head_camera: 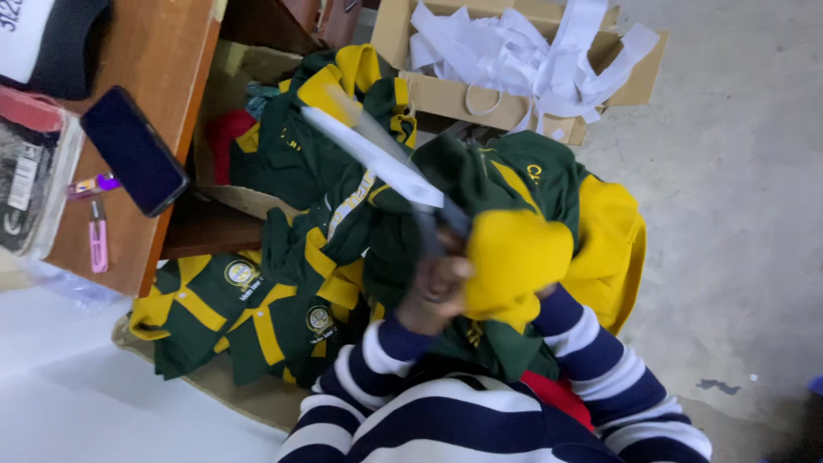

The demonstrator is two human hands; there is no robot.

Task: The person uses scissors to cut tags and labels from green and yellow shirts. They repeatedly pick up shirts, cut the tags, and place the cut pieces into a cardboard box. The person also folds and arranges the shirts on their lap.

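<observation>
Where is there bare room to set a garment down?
Free: bare concrete floor right of the green-and-yellow garment and paper-strip box; pale surface lower left. Crowded: garment pile centre; wooden desk with phone.

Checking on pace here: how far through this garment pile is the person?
Possibly done: white strips fill the cardboard box. In hand: both hands, the left hand visible, hold a green-and-yellow garment with a blurred white strip. Left: more garments heaped on the floor.
</observation>
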